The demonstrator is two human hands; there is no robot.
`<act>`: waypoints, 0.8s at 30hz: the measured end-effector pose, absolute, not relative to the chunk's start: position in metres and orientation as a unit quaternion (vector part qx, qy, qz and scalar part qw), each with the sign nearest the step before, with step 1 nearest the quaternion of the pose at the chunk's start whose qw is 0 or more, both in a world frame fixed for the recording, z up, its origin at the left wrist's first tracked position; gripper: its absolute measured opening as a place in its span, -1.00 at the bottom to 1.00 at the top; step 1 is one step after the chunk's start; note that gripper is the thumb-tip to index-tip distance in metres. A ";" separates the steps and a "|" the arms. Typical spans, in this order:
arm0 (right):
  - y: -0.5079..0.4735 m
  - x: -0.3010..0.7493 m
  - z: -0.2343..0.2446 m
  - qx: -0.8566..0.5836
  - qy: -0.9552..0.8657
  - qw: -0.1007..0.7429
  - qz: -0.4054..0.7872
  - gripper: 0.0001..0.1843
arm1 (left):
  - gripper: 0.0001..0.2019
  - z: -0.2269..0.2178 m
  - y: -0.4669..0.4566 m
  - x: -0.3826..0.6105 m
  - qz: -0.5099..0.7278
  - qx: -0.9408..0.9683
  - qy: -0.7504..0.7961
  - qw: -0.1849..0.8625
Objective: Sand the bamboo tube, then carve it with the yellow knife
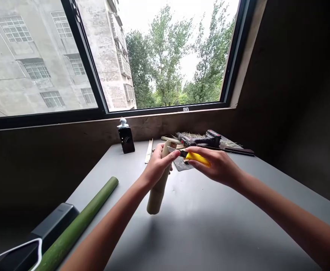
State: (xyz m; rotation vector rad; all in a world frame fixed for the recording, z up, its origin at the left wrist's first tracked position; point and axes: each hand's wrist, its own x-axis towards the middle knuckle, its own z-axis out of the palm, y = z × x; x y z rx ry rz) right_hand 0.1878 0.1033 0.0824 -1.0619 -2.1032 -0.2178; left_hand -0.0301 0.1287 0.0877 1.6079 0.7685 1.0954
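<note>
My left hand (159, 162) is closed around a pale, dry bamboo tube (156, 195), held tilted above the grey table with its lower end toward me. In my right hand (214, 163) is a utility knife (198, 158) with a yellow handle. Its blade (171, 149) points left and lies at the upper end of the tube, close to my left thumb. Whether the edge bites into the bamboo cannot be made out.
A cordless drill (203, 139) lies at the back beside shavings (232, 144) and a dark mat (182, 165). Left of it are a bamboo strip (148, 151) and a propped phone (126, 140). A green bamboo pole (86, 216) and a black case (56, 218) occupy the left side.
</note>
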 end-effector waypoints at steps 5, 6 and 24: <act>0.102 0.189 0.085 -0.417 -0.834 0.351 -0.090 -0.61 | -0.48 0.087 0.129 -0.031 0.453 0.679 0.315 0.484; 0.102 0.189 0.085 -0.418 -0.832 0.351 -0.099 -0.61 | -0.47 0.086 0.128 -0.030 0.454 0.681 0.315 0.481; 0.109 0.187 0.072 -0.463 -0.802 0.319 -0.203 -0.55 | -0.51 0.074 0.118 -0.016 0.496 0.664 0.337 0.447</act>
